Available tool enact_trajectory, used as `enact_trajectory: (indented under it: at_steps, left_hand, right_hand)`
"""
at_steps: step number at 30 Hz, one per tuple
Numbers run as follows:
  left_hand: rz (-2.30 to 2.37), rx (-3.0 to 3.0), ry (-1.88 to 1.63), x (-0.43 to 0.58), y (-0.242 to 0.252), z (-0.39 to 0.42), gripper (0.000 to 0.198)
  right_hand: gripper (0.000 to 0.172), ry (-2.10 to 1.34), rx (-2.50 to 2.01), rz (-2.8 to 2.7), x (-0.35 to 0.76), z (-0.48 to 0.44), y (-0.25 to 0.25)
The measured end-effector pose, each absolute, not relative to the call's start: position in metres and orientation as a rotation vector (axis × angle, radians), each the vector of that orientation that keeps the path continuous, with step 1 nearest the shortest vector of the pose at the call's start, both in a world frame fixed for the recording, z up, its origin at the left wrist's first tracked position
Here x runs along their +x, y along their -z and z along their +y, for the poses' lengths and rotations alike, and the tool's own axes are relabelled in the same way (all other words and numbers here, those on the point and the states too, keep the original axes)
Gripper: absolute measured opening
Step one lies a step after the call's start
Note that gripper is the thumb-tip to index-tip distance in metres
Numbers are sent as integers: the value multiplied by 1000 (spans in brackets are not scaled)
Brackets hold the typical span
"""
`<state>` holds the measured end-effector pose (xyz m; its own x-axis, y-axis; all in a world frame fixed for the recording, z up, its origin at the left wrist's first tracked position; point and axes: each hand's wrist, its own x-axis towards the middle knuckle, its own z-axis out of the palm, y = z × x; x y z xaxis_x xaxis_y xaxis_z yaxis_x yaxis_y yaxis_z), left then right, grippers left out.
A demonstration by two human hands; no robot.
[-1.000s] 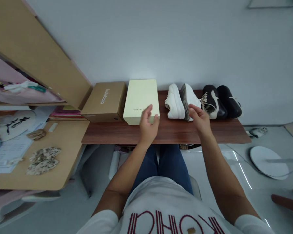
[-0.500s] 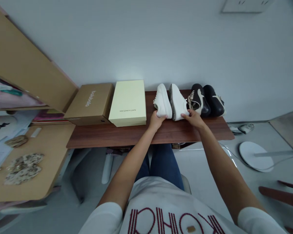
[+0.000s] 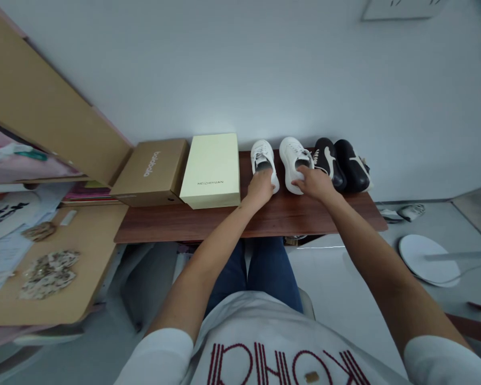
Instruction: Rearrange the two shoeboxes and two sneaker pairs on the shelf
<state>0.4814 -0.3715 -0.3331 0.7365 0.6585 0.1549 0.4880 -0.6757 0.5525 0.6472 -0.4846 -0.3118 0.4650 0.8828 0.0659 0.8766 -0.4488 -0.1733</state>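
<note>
On the desk (image 3: 208,224) by the wall, my left hand (image 3: 260,187) grips one white sneaker's (image 3: 262,155) heel; my right hand (image 3: 315,183) seems closed on the other sneaker (image 3: 293,155), both upright beside black shoes (image 3: 340,160).

On the dark wooden shelf (image 3: 208,224), a brown cardboard shoebox (image 3: 152,171) sat farthest left, with a pale yellow shoebox (image 3: 212,168) touching its right side. Right of that stood two white sneakers (image 3: 278,158) side by side, the left hand (image 3: 260,187) on one, the right hand (image 3: 315,182) on the other. A pair of black-and-cream shoes (image 3: 342,163) stood rightmost, against the wall.
</note>
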Motion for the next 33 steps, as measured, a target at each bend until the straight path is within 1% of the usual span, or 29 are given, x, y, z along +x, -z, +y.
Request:
enact_trajectory:
  at_steps: [3,7,9,13,19,23,26,28,30,33]
  left_hand:
    - [880,2459,-445,483,333,-372,32]
    - [904,2399,-471,485,333,-369,20]
    - [908,2415,-472,485,331,-368,17]
    - [912,2506,-425,485,328,-371,22]
    - [949,2597,-263,483,330,-370,28]
    - [964,2528,-300,484,333,-365,28]
    - [1022,2547,-300,486,331,-369,31]
    - [1090,2585,-373,488,328,-377,32]
    - [1091,2590,-527,493,325,-387,33]
    - [864,2542,-686,507,326,-406,41]
  right_hand:
    - [41,-85,-2597,-1606,634,-474,307]
    - [34,-119,-2630,-1690,621,-463,305]
    - [31,-94,-2641,-1729,617,-459,305]
    - [29,-63,-2641,-1767,612,-454,310]
    - [29,-119,-2656,-1793,614,-448,321]
    - [28,-125,-2651,-1793,612,-442,323]
    - [27,-121,-2623,-1779,608,-444,323]
    - [30,-70,-2543,-1777,608,-451,323]
    - [33,19,-2410,-1768,613,-464,321]
    - [36,128,-2260,-1687,634,-492,317]
